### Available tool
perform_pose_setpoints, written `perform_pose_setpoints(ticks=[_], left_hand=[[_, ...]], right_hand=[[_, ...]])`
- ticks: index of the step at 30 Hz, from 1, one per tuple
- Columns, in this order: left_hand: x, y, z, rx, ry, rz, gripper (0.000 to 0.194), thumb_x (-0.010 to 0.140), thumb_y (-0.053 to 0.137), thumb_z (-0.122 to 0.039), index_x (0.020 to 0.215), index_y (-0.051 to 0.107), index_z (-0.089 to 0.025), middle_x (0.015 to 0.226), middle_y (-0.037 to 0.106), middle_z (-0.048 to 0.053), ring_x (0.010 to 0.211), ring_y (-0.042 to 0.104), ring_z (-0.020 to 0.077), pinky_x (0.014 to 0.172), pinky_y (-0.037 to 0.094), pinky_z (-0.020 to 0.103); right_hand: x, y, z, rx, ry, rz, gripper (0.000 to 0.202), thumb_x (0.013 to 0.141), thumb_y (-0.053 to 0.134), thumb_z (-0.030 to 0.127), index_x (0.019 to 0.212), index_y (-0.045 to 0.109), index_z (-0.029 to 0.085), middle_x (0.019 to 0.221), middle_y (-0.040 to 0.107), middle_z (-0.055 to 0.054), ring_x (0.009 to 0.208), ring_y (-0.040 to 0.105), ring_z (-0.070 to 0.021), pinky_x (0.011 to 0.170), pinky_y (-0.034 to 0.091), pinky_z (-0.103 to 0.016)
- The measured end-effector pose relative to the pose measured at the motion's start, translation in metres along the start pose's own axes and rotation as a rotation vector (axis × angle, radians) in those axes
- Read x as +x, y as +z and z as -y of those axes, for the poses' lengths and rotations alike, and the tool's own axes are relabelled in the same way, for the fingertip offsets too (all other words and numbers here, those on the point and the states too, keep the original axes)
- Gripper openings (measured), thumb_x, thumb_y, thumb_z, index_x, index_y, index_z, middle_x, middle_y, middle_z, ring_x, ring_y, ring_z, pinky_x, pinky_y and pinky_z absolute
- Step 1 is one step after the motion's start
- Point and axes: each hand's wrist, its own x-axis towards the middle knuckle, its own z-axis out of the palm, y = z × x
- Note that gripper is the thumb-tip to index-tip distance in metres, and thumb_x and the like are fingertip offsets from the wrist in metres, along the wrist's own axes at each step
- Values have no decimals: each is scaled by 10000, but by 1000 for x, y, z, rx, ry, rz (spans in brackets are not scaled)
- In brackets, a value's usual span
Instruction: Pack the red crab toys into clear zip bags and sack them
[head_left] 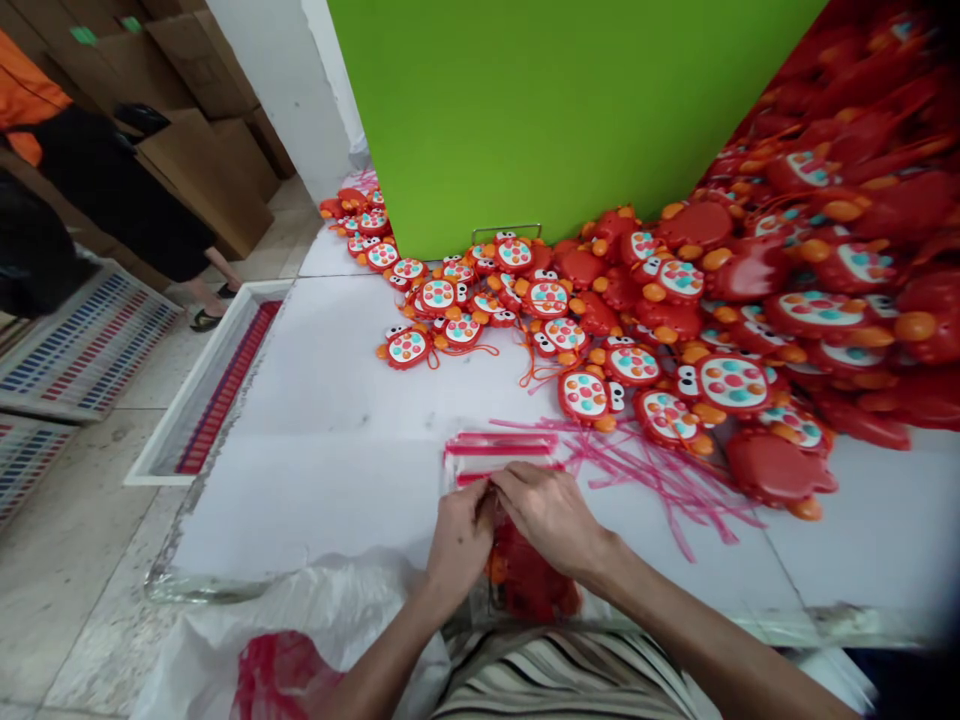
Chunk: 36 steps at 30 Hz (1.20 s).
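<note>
At the table's front edge my left hand (pixel 461 540) and my right hand (pixel 551 515) meet with closed fingertips, pinching the top of a clear plastic bag. A red plastic toy (pixel 529 572) with orange parts shows inside this bag, close to my striped shirt. The fingertips partly cover the bag's opening. Just beyond them lie flat clear bags with pink-red strips (pixel 504 442). Loose pink plastic strips (pixel 660 470) are scattered to the right of my right hand.
A large heap of red crab-like toys (pixel 735 383) with coloured buttons spreads across the back and right of the white table (pixel 300 420). Behind it stands a green panel (pixel 555 120). Left are a white crate (pixel 169 440), cardboard boxes (pixel 202 170) and a standing person (pixel 112 190). A white sack (pixel 360 600) hangs front left.
</note>
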Motion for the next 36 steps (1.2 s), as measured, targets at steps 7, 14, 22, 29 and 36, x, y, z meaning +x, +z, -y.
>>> perform_pose_setpoints(ticks=[7, 14, 22, 29, 36], left_hand=[[-6, -3, 4, 63, 14, 28, 235, 866, 380, -228, 902, 607, -177, 801, 663, 50, 716, 609, 180, 680, 452, 285], [-6, -9, 21, -355, -165, 21, 190, 831, 467, -356, 796, 517, -175, 744, 623, 34, 688, 622, 179, 638, 516, 298], [-6, -10, 18, -433, -256, 20, 154, 767, 535, -313, 803, 514, -164, 732, 646, 38, 659, 627, 171, 656, 515, 307], [-6, -7, 16, -440, -227, 7, 147, 770, 536, -315, 780, 518, -170, 732, 654, 41, 670, 629, 170, 629, 504, 283], [-8, -10, 19, -459, -221, 49, 182, 797, 516, -364, 853, 465, -198, 747, 667, 13, 680, 651, 168, 642, 509, 284]], right_hand=[[-15, -5, -39, 357, 225, -222, 138, 782, 470, 186, 740, 601, 180, 670, 647, -16, 574, 578, -136, 554, 411, -227], [-108, -14, -151, -47, 805, -301, 213, 741, 490, 359, 770, 625, 197, 659, 663, -67, 568, 601, -224, 484, 380, -283], [-120, -15, -118, 95, 643, -137, 181, 759, 487, 319, 797, 641, 232, 744, 679, -47, 617, 613, -199, 537, 412, -292], [-46, 6, -78, 720, 394, -24, 227, 731, 604, 378, 825, 665, 181, 738, 684, -36, 669, 612, -179, 602, 462, -277], [-39, 21, -82, 1093, 335, 5, 167, 700, 629, 312, 754, 567, 166, 606, 576, 29, 551, 523, -114, 534, 408, -236]])
